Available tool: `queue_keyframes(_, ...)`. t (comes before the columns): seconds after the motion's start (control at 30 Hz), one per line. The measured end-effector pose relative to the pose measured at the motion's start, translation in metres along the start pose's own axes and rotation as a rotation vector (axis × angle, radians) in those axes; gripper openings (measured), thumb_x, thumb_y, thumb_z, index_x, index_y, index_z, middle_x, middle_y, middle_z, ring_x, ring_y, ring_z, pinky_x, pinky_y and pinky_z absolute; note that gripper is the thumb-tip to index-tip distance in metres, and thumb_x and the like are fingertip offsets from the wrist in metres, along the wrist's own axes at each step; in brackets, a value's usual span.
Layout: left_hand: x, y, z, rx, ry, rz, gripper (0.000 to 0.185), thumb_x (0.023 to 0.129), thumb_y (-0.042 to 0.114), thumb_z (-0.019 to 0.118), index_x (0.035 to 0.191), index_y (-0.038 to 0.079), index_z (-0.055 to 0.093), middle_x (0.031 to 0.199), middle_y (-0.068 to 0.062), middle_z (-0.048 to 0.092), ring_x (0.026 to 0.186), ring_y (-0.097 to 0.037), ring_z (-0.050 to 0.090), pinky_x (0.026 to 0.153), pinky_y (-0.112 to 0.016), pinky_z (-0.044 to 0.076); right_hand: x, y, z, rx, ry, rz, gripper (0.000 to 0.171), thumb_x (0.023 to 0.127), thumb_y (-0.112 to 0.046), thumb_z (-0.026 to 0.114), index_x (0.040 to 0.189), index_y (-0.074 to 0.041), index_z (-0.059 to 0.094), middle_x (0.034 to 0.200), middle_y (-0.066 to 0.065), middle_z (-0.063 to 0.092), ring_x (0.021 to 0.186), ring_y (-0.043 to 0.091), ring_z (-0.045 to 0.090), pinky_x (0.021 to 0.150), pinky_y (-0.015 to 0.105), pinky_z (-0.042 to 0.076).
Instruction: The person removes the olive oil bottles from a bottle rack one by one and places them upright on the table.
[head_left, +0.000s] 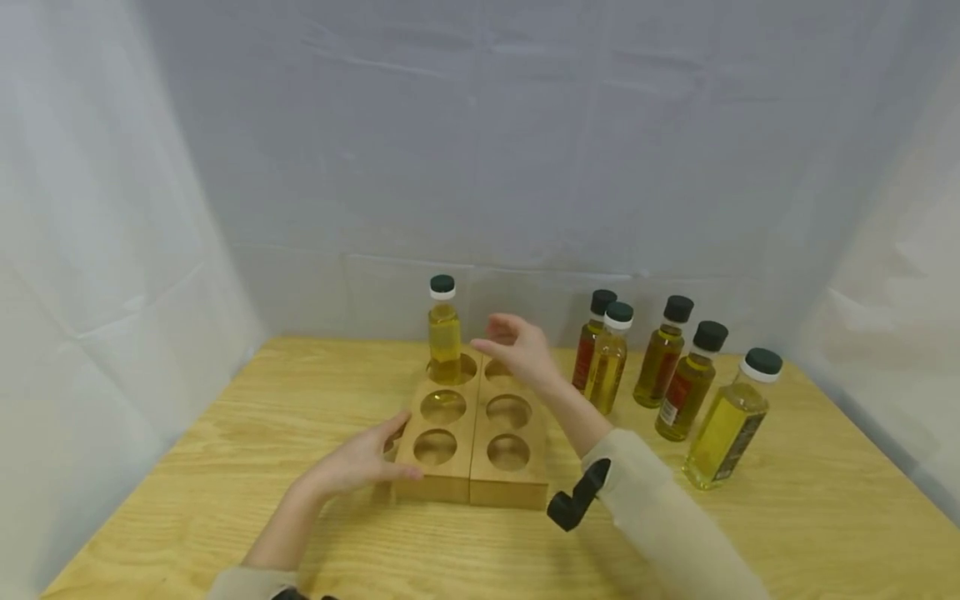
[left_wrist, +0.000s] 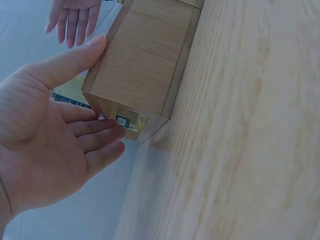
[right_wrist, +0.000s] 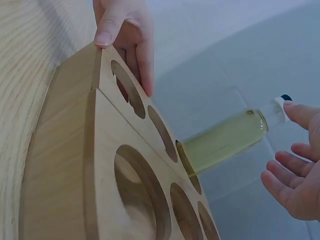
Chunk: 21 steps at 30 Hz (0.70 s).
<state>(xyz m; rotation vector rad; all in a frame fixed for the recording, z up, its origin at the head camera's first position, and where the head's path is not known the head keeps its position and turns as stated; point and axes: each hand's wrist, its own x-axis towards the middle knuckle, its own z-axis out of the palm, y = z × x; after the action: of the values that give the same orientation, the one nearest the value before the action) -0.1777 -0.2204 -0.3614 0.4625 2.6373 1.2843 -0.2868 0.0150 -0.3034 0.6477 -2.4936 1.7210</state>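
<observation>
A wooden rack [head_left: 472, 479] with six round holes lies on the table; its face shows in the right wrist view [right_wrist: 65, 165] and its side in the left wrist view [left_wrist: 145, 65]. One oil bottle [head_left: 444, 333] [right_wrist: 225, 140] stands in the far left hole. My left hand [head_left: 360, 461] [left_wrist: 60, 135] rests open against the rack's near left corner, thumb on the front face. My right hand [head_left: 517, 346] [right_wrist: 295, 175] hovers open just right of the bottle, touching nothing.
Several more oil bottles with dark caps stand to the right of the rack, the nearest [head_left: 607, 358] close by my right forearm and the largest [head_left: 731, 421] toward the front right. White curtains close in the table on three sides.
</observation>
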Motion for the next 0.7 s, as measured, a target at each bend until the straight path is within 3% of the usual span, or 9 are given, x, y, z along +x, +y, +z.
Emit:
queue_keyframes(0.3, 0.002, 0.0, 0.0, 0.017, 0.001, -0.004, 0.1, 0.077, 0.035, 0.074, 0.143, -0.011, 0.015, 0.144, -0.031, 0.023, 0.126, -0.049, 0.032, 0.103, -0.055, 0.03, 0.021, -0.002, 0.019, -0.019, 0.036, 0.024, 0.064, 0.082, -0.023, 0.072, 0.135, -0.001, 0.045, 0.125, 0.015, 0.055, 0.113, 0.029, 0.053, 0.094, 0.038, 0.045)
queue_keyframes(0.5, 0.002, -0.001, 0.0, -0.001, -0.01, -0.006, 0.098, 0.078, 0.033, 0.074, 0.143, -0.012, 0.015, 0.144, -0.033, 0.022, 0.126, -0.05, 0.031, 0.102, -0.055, 0.029, 0.031, -0.002, 0.03, -0.054, 0.014, 0.068, 0.071, 0.082, -0.027, 0.071, 0.14, -0.003, 0.038, 0.133, 0.013, 0.05, 0.12, 0.031, 0.048, 0.096, 0.039, 0.043)
queue_keyframes(0.7, 0.001, -0.002, 0.0, -0.024, -0.022, -0.002, 0.097, 0.079, 0.032, 0.073, 0.143, -0.012, 0.014, 0.144, -0.033, 0.021, 0.126, -0.051, 0.029, 0.102, -0.057, 0.03, 0.04, 0.002, 0.043, -0.094, -0.02, 0.052, 0.074, 0.082, -0.029, 0.071, 0.142, -0.003, 0.035, 0.137, 0.013, 0.046, 0.121, 0.03, 0.046, 0.097, 0.039, 0.043)
